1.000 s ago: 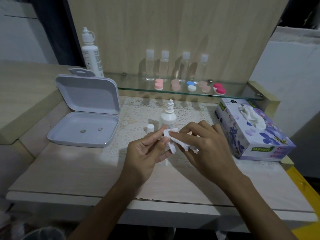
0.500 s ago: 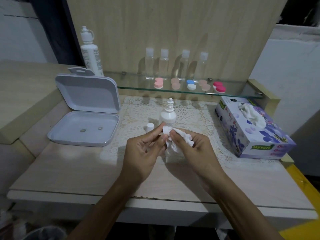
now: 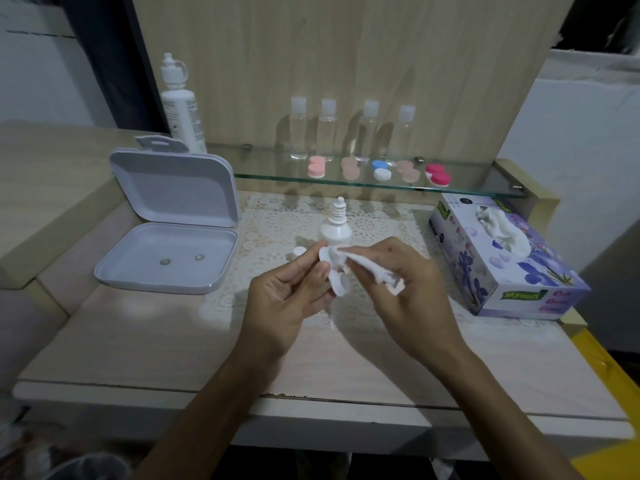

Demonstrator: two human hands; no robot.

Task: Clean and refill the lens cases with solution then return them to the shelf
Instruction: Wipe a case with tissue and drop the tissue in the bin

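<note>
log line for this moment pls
step: wiping case | left hand: holds white lens case | right hand: presses tissue into well | refill: not yet
</note>
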